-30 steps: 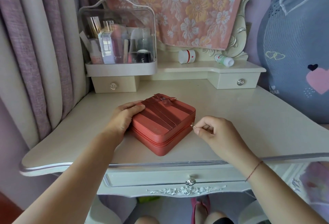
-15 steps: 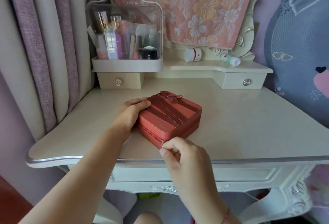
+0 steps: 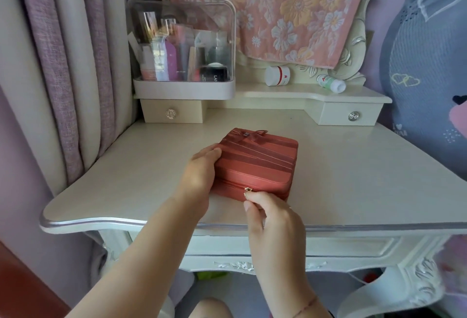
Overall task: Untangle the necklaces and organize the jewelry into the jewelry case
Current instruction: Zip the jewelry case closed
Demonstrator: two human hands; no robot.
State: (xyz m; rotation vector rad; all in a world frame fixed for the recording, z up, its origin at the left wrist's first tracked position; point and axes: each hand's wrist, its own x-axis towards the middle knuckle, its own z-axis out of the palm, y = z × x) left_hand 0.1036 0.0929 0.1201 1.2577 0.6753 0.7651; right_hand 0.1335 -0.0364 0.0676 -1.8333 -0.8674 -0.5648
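Grips the left side of the red jewelry case with the left hand, thumb on the lid. Pinches the gold zipper pull at the middle of the case's near side with the right hand, other fingers curled. Case flat on the tabletop near the front edge, lid down. Farther back on the shelf, a clear cosmetics box.

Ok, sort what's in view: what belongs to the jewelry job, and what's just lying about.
In use: red jewelry case, gold zipper pull, left hand, right hand.
Lying about: cosmetics organizer, white jar, small bottle, floral cloth.
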